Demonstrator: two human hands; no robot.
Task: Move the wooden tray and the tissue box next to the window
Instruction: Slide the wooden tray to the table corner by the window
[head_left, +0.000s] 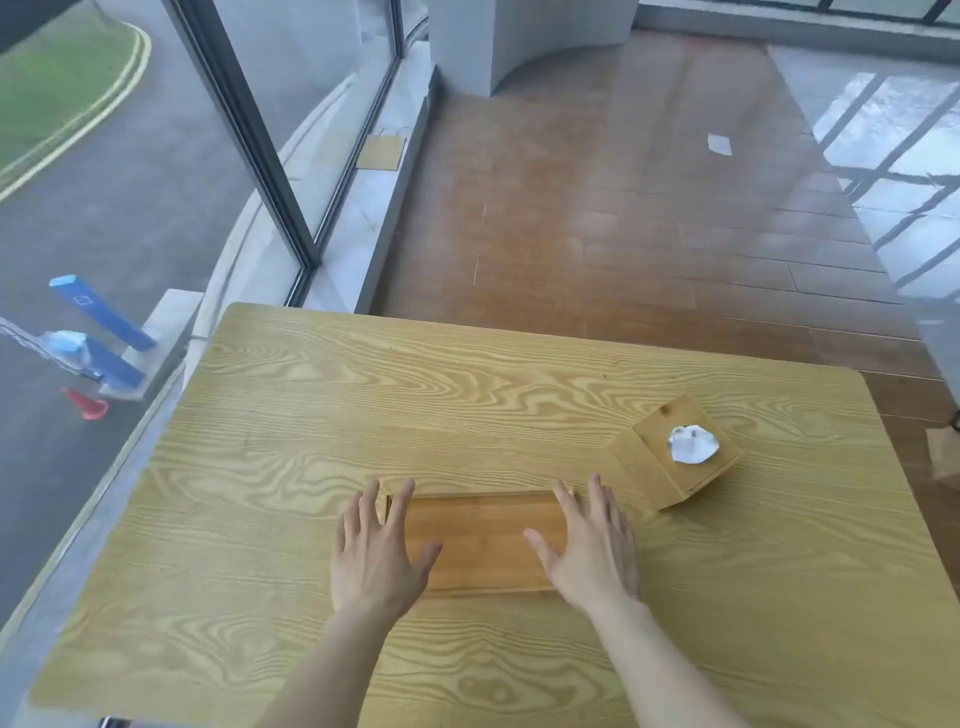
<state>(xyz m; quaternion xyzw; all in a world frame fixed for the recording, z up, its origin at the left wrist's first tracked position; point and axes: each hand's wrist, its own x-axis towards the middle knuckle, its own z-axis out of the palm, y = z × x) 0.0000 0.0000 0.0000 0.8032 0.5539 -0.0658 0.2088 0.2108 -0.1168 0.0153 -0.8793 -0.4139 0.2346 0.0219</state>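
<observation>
A flat wooden tray (483, 540) lies near the middle of the wooden table (311, 415). My left hand (379, 551) is spread over the tray's left end, fingers apart. Over the right end my right hand (592, 545) is likewise spread and flat. Neither hand has a grip on the tray; whether they touch it I cannot tell. A wooden tissue box (675, 452) with a white tissue sticking out of its top stands to the right of the tray, turned at an angle. The window (156, 182) runs along the table's left side.
The table's left edge lies close to the window's sill (78, 519) and dark frame (270, 171). Beyond the table's far edge is brown wooden floor (623, 208) with a white pillar base (498, 41) at the back. A scrap of white paper (719, 144) lies on the floor.
</observation>
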